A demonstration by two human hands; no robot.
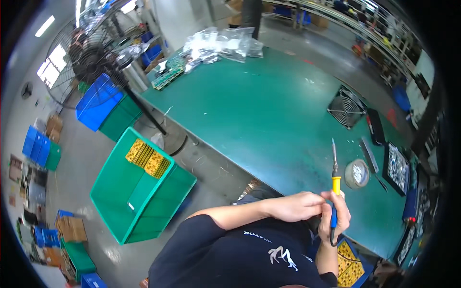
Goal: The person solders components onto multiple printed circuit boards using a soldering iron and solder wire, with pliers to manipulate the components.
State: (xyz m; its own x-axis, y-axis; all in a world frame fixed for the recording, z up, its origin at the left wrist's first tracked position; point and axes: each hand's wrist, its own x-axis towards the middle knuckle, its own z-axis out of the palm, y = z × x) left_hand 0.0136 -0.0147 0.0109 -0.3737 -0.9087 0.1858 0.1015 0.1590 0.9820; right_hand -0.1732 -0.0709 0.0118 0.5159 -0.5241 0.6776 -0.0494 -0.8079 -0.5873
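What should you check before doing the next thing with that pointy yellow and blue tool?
1. Firm grip: the right hand is wrapped around the soldering iron handle. Ok.
2. Tip direction: the metal tip points up and away from the body, over the green table. Ok.
3. Fingers away from the tip: the left hand touches near the handle, below the metal part. Ok.
4. Cord free: the black cord loops under the right hand; where it runs is hidden. Cannot tell.
5. Tip hot: nothing shows it. Cannot tell.
6. Solder roll near: it sits just beyond the iron. Ok.
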